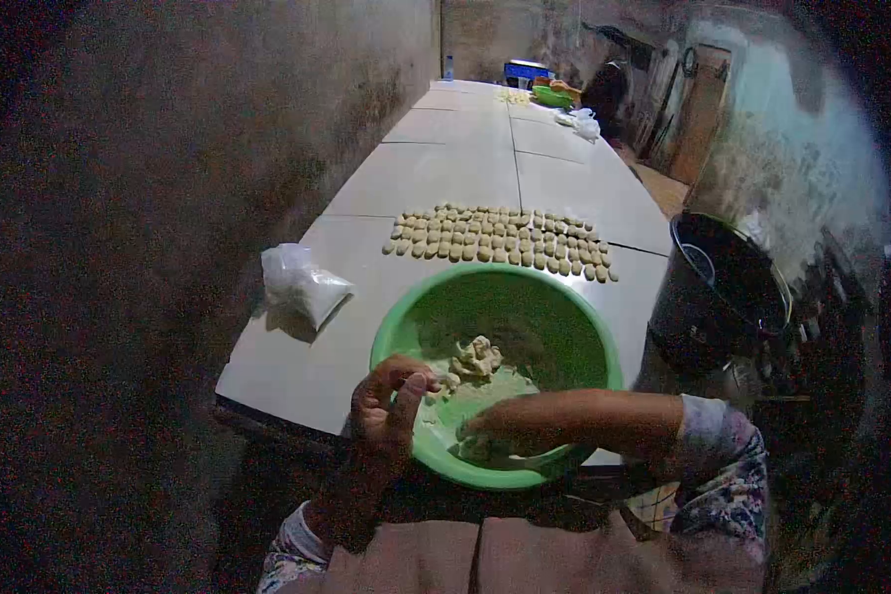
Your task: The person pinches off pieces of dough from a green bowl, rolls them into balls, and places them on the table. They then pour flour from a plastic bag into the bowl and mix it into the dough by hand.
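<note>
A green basin (604, 337) sits at the near end of the table. Inside it lie a ragged lump of pale dough (477, 358) and scattered crumbs and flour. My left hand (391, 401) is at the basin's left rim, thumb and fingers curled together close to a small dough bit (449, 381); whatever is pinched there is too small to make out. Reaching down into the basin from the right, my right hand (495, 424) has its fingers bent over a pale piece of dough (473, 449) at the bottom, its fingertips partly hidden.
Rows of small shaped dough pieces (495, 236) lie just beyond the basin. A plastic bag of white powder (305, 287) rests at the left. A black bucket (703, 307) stands right of the table. Farther off are white bags (581, 123), a green bowl (552, 97) and a person (607, 97).
</note>
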Available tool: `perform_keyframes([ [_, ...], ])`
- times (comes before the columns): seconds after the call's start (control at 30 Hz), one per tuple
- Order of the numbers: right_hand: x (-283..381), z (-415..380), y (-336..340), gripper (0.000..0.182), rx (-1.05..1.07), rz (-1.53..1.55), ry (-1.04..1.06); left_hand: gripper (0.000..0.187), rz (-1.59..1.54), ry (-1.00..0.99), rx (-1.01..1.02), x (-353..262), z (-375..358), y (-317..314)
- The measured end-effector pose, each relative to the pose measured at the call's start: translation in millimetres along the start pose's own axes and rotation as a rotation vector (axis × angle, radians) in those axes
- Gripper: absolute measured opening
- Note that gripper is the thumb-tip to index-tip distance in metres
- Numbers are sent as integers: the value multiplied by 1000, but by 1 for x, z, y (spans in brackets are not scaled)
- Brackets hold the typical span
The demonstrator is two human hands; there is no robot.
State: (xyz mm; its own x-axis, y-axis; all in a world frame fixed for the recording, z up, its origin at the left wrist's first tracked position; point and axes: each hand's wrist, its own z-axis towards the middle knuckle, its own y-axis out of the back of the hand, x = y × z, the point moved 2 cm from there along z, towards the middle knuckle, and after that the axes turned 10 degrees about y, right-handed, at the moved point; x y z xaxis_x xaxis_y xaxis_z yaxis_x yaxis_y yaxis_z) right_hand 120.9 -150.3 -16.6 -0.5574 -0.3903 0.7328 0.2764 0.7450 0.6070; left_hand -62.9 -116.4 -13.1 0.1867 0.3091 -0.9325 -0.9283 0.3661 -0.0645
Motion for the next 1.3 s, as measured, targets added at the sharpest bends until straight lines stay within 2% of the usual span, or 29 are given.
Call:
perform_keyframes([
  [0.03, -6, 4, -2, 30, 7, -3, -4, 12, -90, 3, -10, 1, 1, 1],
  [0.13, -28, 27, -18, 25, 28, -92, 144, 12, -51, 6, 28, 1, 1, 2],
  [0.17, -34, 23, -19, 25, 31, -92, 141, 12, -1, -19, 61, 0, 2, 2],
  [0.23, -6, 12, 1, 21, 11, -81, 29, 12, 35, 17, 66, 4, 2, 5],
  [0.27, -17, 11, 7, 15, -35, -121, 138, 12, 29, 27, 63, 2, 1, 6],
  [0.3, -26, 15, 15, 11, -59, -191, -11, 13, 23, 37, 60, 1, 1, 7],
  [0.33, 3, 5, 40, 13, -97, -189, -133, 13, 20, 40, 57, 0, 0, 7],
  [0.37, -24, 3, 48, 13, -231, -270, 32, 14, -14, 80, 65, -1, 0, 8],
  [0.4, -25, 6, 58, 16, -420, -27, -220, 15, -47, 119, 75, -1, 0, 8],
  [0.43, -33, 8, 70, 25, -327, -395, -74, 15, -46, 119, 75, 1, 1, 9],
  [0.5, -47, 11, 76, 29, -450, -175, -232, 15, -87, 69, 71, 5, 2, 10],
  [0.63, -7, 15, 79, 31, -464, -356, -84, 14, -88, 191, 65, -7, -2, 14],
  [0.7, -12, 18, 80, 31, -365, -438, -268, 15, -103, 257, 17, -12, -2, 14],
  [0.73, -16, 19, 81, 31, -366, -437, -268, 15, -103, 258, 18, -8, -1, 16],
  [0.8, -29, 23, 80, 34, -224, -546, -329, 17, -68, 154, -8, 8, 3, 27],
  [0.83, -33, 20, 77, 34, -226, -546, -327, 19, -65, 76, -90, 12, 11, 36],
  [0.87, -35, 15, 71, 30, -345, -586, -199, 21, -62, -4, -172, 12, 24, 50],
  [0.9, -36, 10, 67, 26, -462, -622, -69, 26, 171, 18, -221, 8, 40, 80],
  [0.93, -27, 3, 64, 26, -465, -621, -62, 30, 166, 89, -356, 26, 55, 113],
  [0.97, -7, -7, 62, 31, -397, -692, -53, 34, 72, 112, -401, 31, 71, 139],
  [1.0, 5, -16, 60, 37, -330, -763, -45, 37, 299, 194, -538, 43, 87, 174],
  [1.03, 5, -25, 58, 37, -337, -761, -39, 39, 210, 118, -563, 73, 106, 215],
  [1.07, 2, -35, 54, 42, -305, -744, -34, 43, 322, 268, -625, 81, 118, 237],
  [1.1, 2, -41, 51, 47, -272, -726, -30, 43, 330, 265, -624, 91, 129, 251],
  [1.13, 14, -44, 53, 50, -173, -656, -188, 45, 364, 333, -552, 99, 139, 258],
  [1.17, 16, -49, 50, 50, -180, -652, -186, 46, 398, 399, -477, 107, 147, 263],
  [1.2, 15, -56, 46, 50, -210, -630, -200, 45, 488, 475, -506, 105, 151, 257],
  [1.23, 14, -62, 43, 51, -242, -606, -217, 45, 494, 471, -497, 102, 154, 250],
  [1.3, 12, -71, 38, 52, -266, -558, -263, 38, 594, 544, -291, 99, 159, 233],
])
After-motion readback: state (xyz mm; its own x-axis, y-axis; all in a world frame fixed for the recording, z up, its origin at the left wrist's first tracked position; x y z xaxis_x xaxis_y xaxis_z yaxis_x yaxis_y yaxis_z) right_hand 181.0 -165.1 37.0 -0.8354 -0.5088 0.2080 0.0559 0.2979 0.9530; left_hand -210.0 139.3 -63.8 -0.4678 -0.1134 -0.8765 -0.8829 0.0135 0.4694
